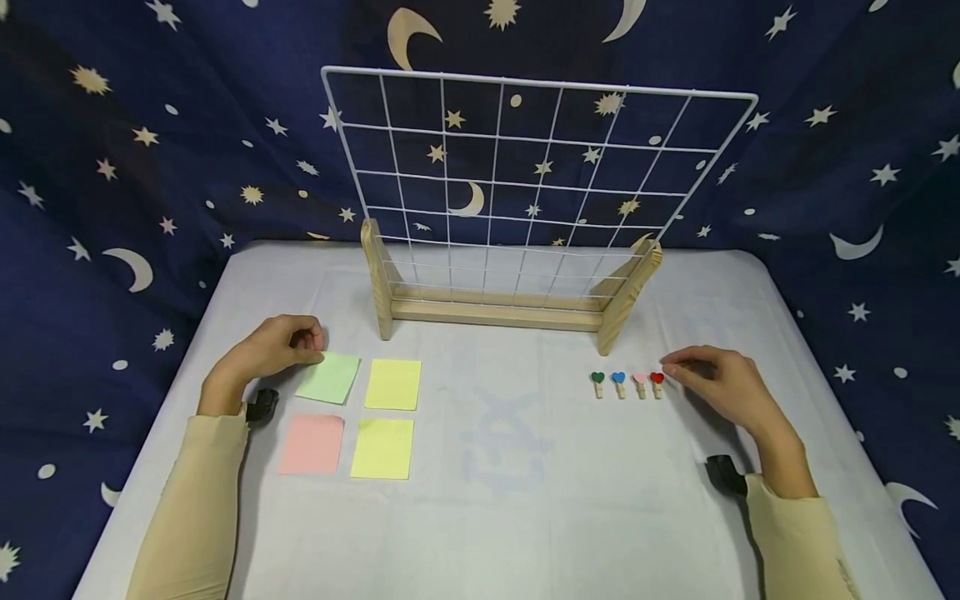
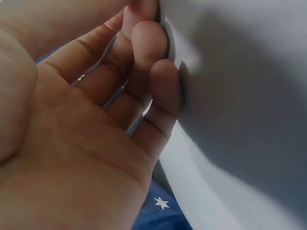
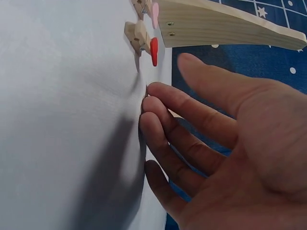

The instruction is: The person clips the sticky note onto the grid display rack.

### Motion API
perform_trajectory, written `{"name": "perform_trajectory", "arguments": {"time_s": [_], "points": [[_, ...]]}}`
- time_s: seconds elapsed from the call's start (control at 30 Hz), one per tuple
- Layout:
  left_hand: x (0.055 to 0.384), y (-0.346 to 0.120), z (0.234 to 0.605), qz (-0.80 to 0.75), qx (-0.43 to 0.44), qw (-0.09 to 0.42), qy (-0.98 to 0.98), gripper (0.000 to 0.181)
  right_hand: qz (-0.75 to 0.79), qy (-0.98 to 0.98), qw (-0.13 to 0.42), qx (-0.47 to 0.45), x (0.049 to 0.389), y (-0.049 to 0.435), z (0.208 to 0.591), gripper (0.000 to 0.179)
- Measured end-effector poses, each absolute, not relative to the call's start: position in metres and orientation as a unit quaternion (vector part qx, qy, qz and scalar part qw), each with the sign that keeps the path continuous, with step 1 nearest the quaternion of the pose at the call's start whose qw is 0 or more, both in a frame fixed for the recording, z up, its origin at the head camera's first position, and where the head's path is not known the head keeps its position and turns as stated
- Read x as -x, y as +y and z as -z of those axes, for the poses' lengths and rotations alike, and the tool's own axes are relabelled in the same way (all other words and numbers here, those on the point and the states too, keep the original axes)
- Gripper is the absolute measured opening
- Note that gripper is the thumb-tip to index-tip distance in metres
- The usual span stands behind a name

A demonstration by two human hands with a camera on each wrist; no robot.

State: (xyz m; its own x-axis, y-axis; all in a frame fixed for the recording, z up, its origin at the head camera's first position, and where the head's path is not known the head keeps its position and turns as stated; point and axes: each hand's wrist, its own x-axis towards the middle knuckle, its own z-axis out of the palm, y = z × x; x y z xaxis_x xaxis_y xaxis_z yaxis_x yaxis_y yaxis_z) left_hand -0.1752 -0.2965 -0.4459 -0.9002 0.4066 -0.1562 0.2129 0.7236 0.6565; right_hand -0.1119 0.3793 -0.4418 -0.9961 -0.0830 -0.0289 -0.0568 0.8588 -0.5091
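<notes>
At the left of the head view, my left hand [image 1: 273,346] is at the upper left corner of a green sticky note [image 1: 328,378], thumb and index finger pinching it. The note lies slightly turned. In the left wrist view, the other fingers [image 2: 165,81] bend with their tips at the table; the pinched corner is hidden. My right hand [image 1: 716,379] rests beside a row of small wooden clothespins with heart tops: green [image 1: 597,383], blue [image 1: 618,383], pink [image 1: 640,383] and red [image 1: 657,383]. Its fingertips touch the table near the red clothespin [image 3: 141,40], thumb raised apart, holding nothing.
A pink sticky note [image 1: 312,444] and two yellow ones, one upper [image 1: 393,384] and one lower [image 1: 382,448], lie near the green one. Behind them stands a white wire grid [image 1: 495,158] in a wooden base [image 1: 495,314]. A dark blue starry cloth [image 1: 135,192] surrounds the white table [image 1: 570,517].
</notes>
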Motion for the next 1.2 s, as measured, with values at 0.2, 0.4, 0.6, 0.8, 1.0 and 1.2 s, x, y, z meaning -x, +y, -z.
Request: {"name": "perform_trajectory", "arguments": {"time_s": [0.2,0.4,0.6,0.8,1.0,1.2], "points": [[0.178,-0.298,0.446,-0.333,-0.172,0.149,0.915,0.015,0.273,0.961,0.011,0.05,0.107,0.381,0.444,0.023],[0.174,-0.3,0.444,-0.342,-0.169,0.148,0.912,0.015,0.285,0.957,0.005,0.053,0.107,0.378,0.447,0.022],[0.174,-0.299,0.441,-0.35,-0.171,0.144,0.91,0.015,0.289,0.956,-0.015,0.057,0.104,0.373,0.452,0.02],[0.176,-0.3,0.443,-0.349,-0.171,0.152,0.909,0.015,0.304,0.949,-0.032,0.078,0.103,0.364,0.457,0.019],[0.176,-0.302,0.445,-0.341,-0.173,0.152,0.912,0.015,0.306,0.949,-0.021,0.078,0.104,0.36,0.458,0.018],[0.176,-0.301,0.445,-0.337,-0.181,0.143,0.913,0.015,0.294,0.953,-0.024,0.072,0.103,0.36,0.452,0.015]]}}
